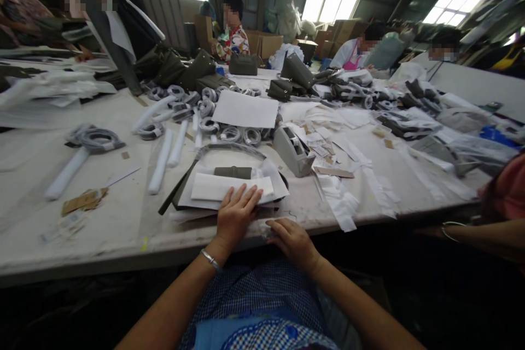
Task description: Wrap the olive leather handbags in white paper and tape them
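Note:
A dark olive handbag [184,190] lies flat on the table in front of me, its strap looping up behind it. White sheeting [275,175] covers much of the bag, and a folded white foam strip [207,187] rests on top. My left hand [238,210] lies flat with fingers stretched over the strip's lower edge. At the table's front edge is my right hand [292,238], its fingers curled together beside a bit of clear plastic [266,229]. Whatever its fingertips pinch is too small to name. Just behind the bag stands a grey tape dispenser [293,150].
White foam rolls [162,161] and wrapped strap coils [209,109] lie behind and left. Brown paper tags [84,201] sit at left; white strips [340,202] hang over the front edge at right. Several co-workers sit around; one person's arm [484,235] is close at right.

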A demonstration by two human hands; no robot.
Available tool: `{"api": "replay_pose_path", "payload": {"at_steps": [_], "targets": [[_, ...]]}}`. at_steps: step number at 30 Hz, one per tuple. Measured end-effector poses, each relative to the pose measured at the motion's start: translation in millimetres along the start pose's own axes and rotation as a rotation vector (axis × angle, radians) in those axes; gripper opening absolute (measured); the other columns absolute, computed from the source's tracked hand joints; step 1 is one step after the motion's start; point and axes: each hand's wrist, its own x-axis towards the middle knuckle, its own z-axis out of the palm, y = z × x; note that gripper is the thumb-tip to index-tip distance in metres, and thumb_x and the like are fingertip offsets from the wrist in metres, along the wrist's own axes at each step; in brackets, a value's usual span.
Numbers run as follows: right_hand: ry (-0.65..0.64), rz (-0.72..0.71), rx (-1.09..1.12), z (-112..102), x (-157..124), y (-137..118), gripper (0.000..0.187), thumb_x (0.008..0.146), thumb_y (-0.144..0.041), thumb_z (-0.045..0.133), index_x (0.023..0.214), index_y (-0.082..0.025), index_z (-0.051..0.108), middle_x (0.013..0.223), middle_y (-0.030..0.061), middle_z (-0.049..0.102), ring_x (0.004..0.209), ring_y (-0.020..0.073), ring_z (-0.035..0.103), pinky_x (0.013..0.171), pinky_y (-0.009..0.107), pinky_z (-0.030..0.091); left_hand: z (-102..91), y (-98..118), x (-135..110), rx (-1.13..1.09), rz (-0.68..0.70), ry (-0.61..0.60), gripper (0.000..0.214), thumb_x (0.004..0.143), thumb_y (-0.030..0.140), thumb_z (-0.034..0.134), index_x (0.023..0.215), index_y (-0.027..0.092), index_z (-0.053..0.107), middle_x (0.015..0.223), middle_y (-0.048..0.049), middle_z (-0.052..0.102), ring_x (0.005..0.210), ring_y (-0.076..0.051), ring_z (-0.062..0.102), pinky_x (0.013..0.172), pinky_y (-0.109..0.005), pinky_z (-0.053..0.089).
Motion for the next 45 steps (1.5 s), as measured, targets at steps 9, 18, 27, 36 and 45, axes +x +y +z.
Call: {"api": "replay_pose_path", "payload": {"at_steps": [9, 18, 27, 36, 45], "targets": [[0.057, 0.062, 0.051, -10.4, 9.7, -2.0, 0.021, 0.096, -0.018, 0.055, 0.103, -0.024, 0.074, 0.087, 0.0053, 0.066, 0.082, 0.0178, 0.062, 0.075, 0.029, 0.053, -1.2, 0.4, 0.5, -0.016, -0.009, -0.028, 0.046, 0.096, 0.033, 0.055, 0.142, 0.030, 0.050, 0.142, -0.0019, 0.056, 0.133, -0.027, 0.050, 0.117, -0.049, 0.030], [0.167, -0.076, 0.115, -1.6, 10.5, -7.3, 0.027, 0.096, -0.011, 0.049, 0.104, -0.022, 0.072, 0.095, 0.0045, 0.077, 0.090, 0.0177, 0.072, 0.081, 0.032, 0.057, -0.5, 0.8, 1.0, 0.014, 0.003, 0.018, 0.048, 0.096, 0.033, 0.054, 0.144, 0.032, 0.047, 0.139, -0.0027, 0.058, 0.131, -0.027, 0.052, 0.115, -0.050, 0.033], [0.233, -0.023, 0.111, -4.8, -7.5, -32.6, 0.026, 0.095, -0.008, 0.051, 0.102, -0.022, 0.072, 0.096, 0.0037, 0.078, 0.089, 0.0167, 0.074, 0.083, 0.029, 0.056, 2.5, 1.1, 0.9, 0.028, -0.017, -0.011, 0.045, 0.097, 0.032, 0.053, 0.142, 0.032, 0.049, 0.140, -0.0011, 0.057, 0.133, -0.026, 0.051, 0.114, -0.052, 0.033], [0.185, -0.098, 0.054, -33.6, 11.0, -37.9, 0.027, 0.096, -0.008, 0.049, 0.102, -0.022, 0.071, 0.094, 0.0028, 0.078, 0.087, 0.0152, 0.074, 0.083, 0.028, 0.055, 2.0, 2.0, 0.9, 0.028, 0.002, -0.018, 0.046, 0.098, 0.031, 0.052, 0.143, 0.031, 0.048, 0.139, -0.0016, 0.057, 0.132, -0.027, 0.052, 0.114, -0.052, 0.034], [-0.019, -0.058, 0.032, -68.5, 63.5, -10.3, 0.026, 0.095, -0.013, 0.052, 0.097, -0.026, 0.075, 0.090, -0.0004, 0.078, 0.077, 0.0130, 0.073, 0.072, 0.020, 0.054, 7.8, 0.4, -5.4, 0.023, 0.027, -0.016, 0.050, 0.096, 0.022, 0.053, 0.144, 0.030, 0.047, 0.144, -0.0042, 0.054, 0.135, -0.027, 0.048, 0.116, -0.053, 0.032]]}}
